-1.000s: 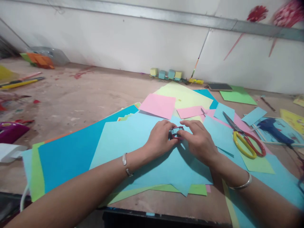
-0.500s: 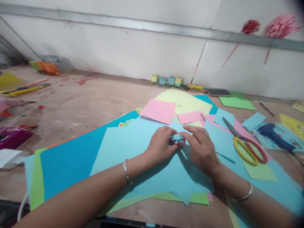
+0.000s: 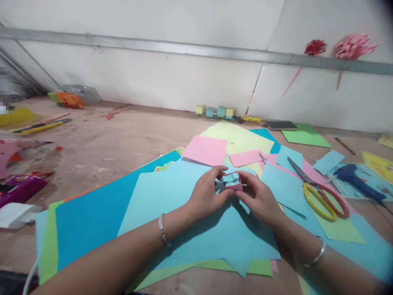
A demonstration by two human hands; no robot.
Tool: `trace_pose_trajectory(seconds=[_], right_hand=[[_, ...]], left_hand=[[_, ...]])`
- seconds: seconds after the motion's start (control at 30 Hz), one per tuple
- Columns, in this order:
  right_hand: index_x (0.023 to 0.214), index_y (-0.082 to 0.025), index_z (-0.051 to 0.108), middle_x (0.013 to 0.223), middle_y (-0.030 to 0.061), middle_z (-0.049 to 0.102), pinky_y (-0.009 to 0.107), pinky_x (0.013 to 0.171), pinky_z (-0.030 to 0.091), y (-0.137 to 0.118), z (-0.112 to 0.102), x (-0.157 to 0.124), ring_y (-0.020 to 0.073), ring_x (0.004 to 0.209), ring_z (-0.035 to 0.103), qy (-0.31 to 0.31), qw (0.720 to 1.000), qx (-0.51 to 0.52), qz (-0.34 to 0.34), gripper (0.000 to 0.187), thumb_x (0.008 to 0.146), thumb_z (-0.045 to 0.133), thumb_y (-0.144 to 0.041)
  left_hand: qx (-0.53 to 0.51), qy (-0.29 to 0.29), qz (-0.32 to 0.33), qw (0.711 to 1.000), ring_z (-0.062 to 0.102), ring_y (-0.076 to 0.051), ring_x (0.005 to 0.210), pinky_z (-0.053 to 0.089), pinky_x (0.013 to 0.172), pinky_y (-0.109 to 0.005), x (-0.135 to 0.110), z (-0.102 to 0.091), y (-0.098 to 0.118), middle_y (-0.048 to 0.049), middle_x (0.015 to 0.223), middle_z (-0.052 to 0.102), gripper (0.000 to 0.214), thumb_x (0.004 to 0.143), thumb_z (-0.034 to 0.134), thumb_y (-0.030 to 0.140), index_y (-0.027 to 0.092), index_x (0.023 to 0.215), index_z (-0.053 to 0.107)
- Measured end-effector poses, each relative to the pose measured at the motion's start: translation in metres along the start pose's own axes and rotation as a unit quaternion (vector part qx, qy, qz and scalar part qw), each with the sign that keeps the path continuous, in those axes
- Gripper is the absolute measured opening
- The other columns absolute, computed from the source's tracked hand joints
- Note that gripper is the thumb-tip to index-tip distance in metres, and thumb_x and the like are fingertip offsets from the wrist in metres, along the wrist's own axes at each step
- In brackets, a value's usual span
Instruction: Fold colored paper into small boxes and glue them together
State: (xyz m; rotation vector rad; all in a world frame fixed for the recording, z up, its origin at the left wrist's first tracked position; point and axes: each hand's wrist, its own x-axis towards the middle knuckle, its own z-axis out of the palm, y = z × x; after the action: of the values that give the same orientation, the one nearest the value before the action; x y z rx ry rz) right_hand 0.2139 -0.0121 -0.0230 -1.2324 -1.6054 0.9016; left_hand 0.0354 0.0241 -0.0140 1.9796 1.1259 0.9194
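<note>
Left hand (image 3: 208, 191): thumb and fingers were pinching one end of a small pink paper box (image 3: 236, 187). Right hand (image 3: 260, 200): thumb and curled fingers gripped the opposite end. Box: was held between the two, over a light blue sheet (image 3: 168, 190); a folded blue strip (image 3: 230, 179) sat in its top. To the right, apart: scissors (image 3: 307, 177), yellow and red handles, lay on loose paper; beyond them, a blue glue gun (image 3: 353, 178). Rear of the tabletop (image 3: 138, 127): a row of small yellow and blue blocks (image 3: 210, 112) stood near the wall.

Risk, judged from where I stood: too firm a squeeze might have creased the thin walls; uneven pressure might have shifted the strip.

Unclear: the box's ends, behind fingers; its underside; any glue; whether it touched the sheet.
</note>
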Motion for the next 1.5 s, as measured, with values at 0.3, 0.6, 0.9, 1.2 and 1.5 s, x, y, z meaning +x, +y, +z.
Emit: trace_pose_trajectory(seconds=[0.3,0.6,0.9,1.2,1.5], right_hand=[[0.11,-0.02,0.059,0.109,0.0109,0.068,0.045,0.089,0.052,-0.005,0.001,0.003,0.0265,0.099,0.067,0.025,0.992,0.091,0.08,0.038,0.073,0.068,-0.026],[0.105,-0.02,0.057,0.099,0.0064,0.068,0.038,0.082,0.054,-0.007,0.003,0.001,0.0202,0.09,0.067,0.015,0.991,0.116,0.064,0.033,0.073,0.067,-0.021],[0.104,-0.021,0.058,0.1,0.0063,0.067,0.037,0.081,0.054,-0.006,0.003,0.0,0.0195,0.089,0.065,0.014,0.992,0.112,0.061,0.032,0.074,0.068,-0.021],[0.109,-0.021,0.056,0.105,0.0079,0.064,0.041,0.087,0.054,-0.003,0.004,-0.001,0.0215,0.095,0.064,0.012,0.993,0.099,0.056,0.037,0.074,0.067,-0.021],[0.139,-0.028,0.034,0.131,0.0123,0.048,0.04,0.082,0.059,0.002,0.008,-0.009,0.0234,0.108,0.059,0.028,0.999,-0.029,-0.028,0.062,0.082,0.058,-0.016]], left_hand=[[0.161,0.094,0.245,0.952,0.054,-0.027,0.106,0.048,0.086,-0.044,-0.002,-0.005,-0.003,-0.0121,0.117,0.056,0.015,0.083,0.065,0.019,0.02,0.098,0.063],[0.158,0.092,0.268,0.946,0.057,-0.026,0.1,0.049,0.084,-0.043,-0.002,-0.005,-0.003,-0.012,0.108,0.062,0.013,0.085,0.063,0.018,0.016,0.098,0.061],[0.171,0.08,0.276,0.942,0.058,-0.025,0.095,0.05,0.079,-0.041,-0.001,-0.007,0.0,-0.0114,0.105,0.063,0.006,0.084,0.061,0.018,0.018,0.09,0.063],[0.129,0.04,0.264,0.955,0.061,-0.025,0.096,0.051,0.08,-0.041,-0.001,-0.005,-0.001,-0.0125,0.104,0.066,0.006,0.085,0.057,0.016,0.017,0.09,0.06],[-0.412,-0.011,-0.148,0.899,0.063,-0.018,0.081,0.05,0.077,-0.033,0.013,-0.023,0.003,-0.0056,0.086,0.066,0.021,0.077,0.069,0.035,0.017,0.086,0.064]])
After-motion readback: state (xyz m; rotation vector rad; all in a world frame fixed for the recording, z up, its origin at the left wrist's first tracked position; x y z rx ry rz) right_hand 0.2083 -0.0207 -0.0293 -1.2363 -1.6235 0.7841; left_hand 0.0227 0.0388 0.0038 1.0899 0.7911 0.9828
